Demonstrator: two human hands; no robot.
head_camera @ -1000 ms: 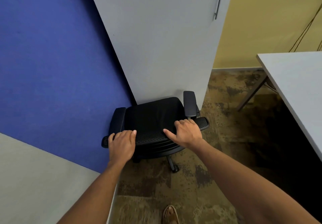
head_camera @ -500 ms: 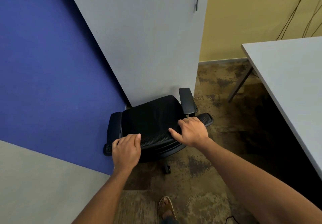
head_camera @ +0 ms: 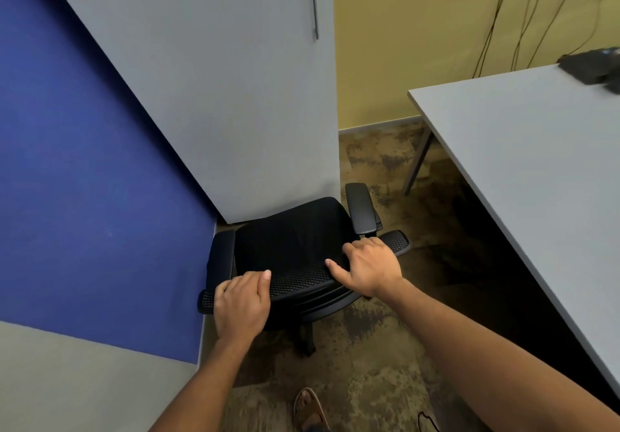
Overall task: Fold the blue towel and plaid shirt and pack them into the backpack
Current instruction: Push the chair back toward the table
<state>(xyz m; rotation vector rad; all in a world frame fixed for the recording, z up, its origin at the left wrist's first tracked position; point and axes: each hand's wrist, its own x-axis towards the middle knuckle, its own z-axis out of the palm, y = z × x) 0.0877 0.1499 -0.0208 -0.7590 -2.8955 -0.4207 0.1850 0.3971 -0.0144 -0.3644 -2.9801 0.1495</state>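
- i see a blue partition [head_camera: 84, 163] filling the left of the head view, with a grey panel [head_camera: 218, 79] leaning across the middle and a yellow wall [head_camera: 419, 45] behind it.
- a grey bench [head_camera: 536, 179] runs down the right side; a dark object [head_camera: 593, 64] sits at its far corner, too blurred for me to identify, and cables [head_camera: 503, 12] hang on the wall above it.
- patchy brown carpet [head_camera: 369, 347] covers the floor.
- a black office chair [head_camera: 295, 240] stands in the corner where the partition meets the grey panel, its backrest top toward me and both armrests showing.
- my left hand [head_camera: 241, 304] rests on the left end of the mesh backrest, its grip curled over the top edge and holding it.
- my right hand [head_camera: 369, 267] sits on the right part of the same edge, its grip hooked over it with the thumb stretched along the mesh.
- a sandalled foot [head_camera: 310, 408] shows at the bottom edge.
- i cannot see the blue towel, plaid shirt or backpack anywhere in this view.
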